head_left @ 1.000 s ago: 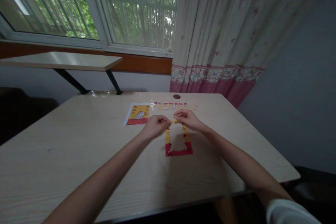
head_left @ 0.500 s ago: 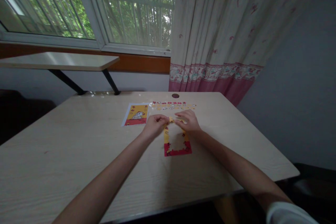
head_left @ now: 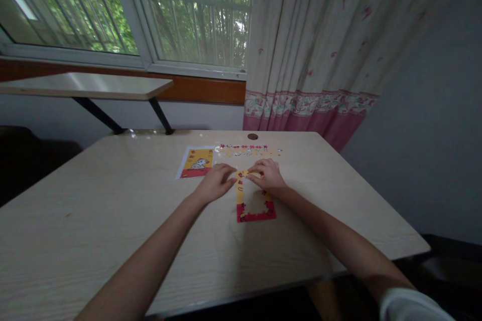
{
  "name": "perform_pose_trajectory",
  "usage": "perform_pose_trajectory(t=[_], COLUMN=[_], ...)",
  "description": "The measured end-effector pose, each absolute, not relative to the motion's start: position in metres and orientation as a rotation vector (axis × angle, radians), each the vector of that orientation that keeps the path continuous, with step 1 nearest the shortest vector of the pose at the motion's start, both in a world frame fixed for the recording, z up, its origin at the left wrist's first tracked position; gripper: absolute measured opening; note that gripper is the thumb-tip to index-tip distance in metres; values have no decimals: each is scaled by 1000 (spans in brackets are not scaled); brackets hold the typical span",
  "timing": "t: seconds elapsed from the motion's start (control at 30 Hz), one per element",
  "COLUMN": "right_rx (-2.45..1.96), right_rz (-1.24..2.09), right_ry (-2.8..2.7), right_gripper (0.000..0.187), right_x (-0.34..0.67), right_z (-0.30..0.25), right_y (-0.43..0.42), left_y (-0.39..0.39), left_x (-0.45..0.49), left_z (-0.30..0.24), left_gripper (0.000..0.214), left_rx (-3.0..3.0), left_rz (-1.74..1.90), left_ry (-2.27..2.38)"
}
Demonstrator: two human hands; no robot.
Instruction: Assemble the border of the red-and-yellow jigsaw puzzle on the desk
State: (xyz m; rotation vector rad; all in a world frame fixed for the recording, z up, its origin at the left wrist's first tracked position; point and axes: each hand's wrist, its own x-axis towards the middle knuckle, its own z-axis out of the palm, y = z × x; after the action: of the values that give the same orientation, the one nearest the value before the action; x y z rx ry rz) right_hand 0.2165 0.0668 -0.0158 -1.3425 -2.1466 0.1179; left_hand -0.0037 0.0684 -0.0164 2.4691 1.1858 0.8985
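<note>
A jigsaw puzzle border [head_left: 256,217], yellow above and red below, lies on the table around a bare middle. My right hand [head_left: 270,176] is at its top edge, thumb and forefinger closed on a small yellow puzzle piece [head_left: 246,174]. At the top left corner of the border is my left hand [head_left: 214,184], thumb and fingers apart, tips close to the edge; nothing shows between them. Beyond the hands, loose puzzle pieces [head_left: 250,151] lie in rows, red ones farthest and yellow and white ones nearer. A reference picture [head_left: 198,163] of a white cartoon animal lies left of them.
The pale wooden table [head_left: 124,220] has a round dark cable hole [head_left: 252,136] at its back edge. A raised shelf [head_left: 86,85] on black legs stands at the back left. Behind are a barred window [head_left: 196,15] and a patterned curtain [head_left: 301,50].
My left hand has let go of the yellow piece and drawn slightly left, its fingers parting. My right fingers have closed in on the piece at the border's top edge.
</note>
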Motion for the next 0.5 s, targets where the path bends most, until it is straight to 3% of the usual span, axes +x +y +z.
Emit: perform_pose_trajectory(t=[0.5], right_rx=[-1373], right_rz=[102], right_ry=[-2277], right_gripper=[24], right_x=[211], right_z=[-18], right_y=[65], left_y=[68], left_x=[-4], left_z=[-26], left_gripper=[32], left_rx=[2644], left_rz=[777], left_ry=[1088])
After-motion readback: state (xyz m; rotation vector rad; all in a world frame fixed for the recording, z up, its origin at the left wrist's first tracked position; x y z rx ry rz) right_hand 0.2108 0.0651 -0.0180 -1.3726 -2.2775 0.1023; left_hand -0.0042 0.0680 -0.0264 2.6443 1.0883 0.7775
